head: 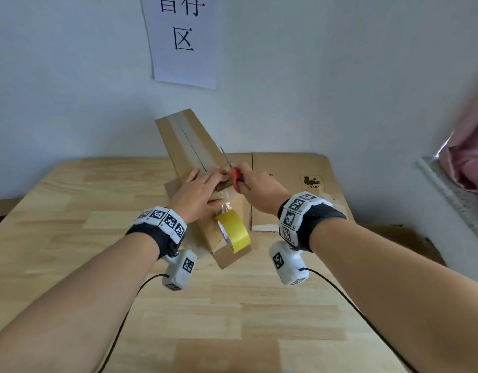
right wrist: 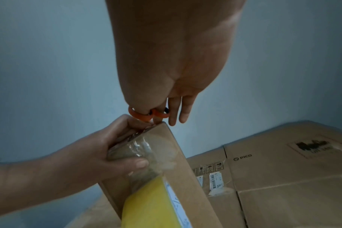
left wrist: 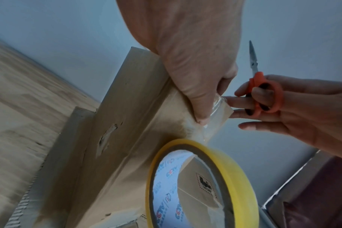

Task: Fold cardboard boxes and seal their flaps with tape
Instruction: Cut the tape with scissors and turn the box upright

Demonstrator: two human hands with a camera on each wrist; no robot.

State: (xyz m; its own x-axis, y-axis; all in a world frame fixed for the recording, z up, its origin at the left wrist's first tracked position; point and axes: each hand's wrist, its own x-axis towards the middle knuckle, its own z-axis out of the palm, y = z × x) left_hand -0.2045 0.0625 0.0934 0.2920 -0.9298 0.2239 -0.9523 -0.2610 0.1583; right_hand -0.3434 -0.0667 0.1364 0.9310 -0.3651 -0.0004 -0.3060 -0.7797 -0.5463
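A long narrow cardboard box (head: 186,141) stands on the wooden table (head: 71,200), its top seam covered with clear tape. My left hand (head: 202,189) grips the box's near end, thumb (right wrist: 135,164) pressing the clear tape (right wrist: 146,148) onto the end face. A yellow tape roll (head: 233,231) hangs from that strip just below the hand. My right hand (head: 255,189) holds red-handled scissors (head: 236,179), fingers through the loops (left wrist: 263,95), blades (left wrist: 253,57) closed and pointing up beside the box's end.
Flattened cardboard boxes (head: 294,184) lie on the table to the right, behind my right hand. A paper sign (head: 182,41) hangs on the wall behind. A pink bag (head: 472,157) sits on a ledge at far right. Bare tabletop stretches to the left and near me.
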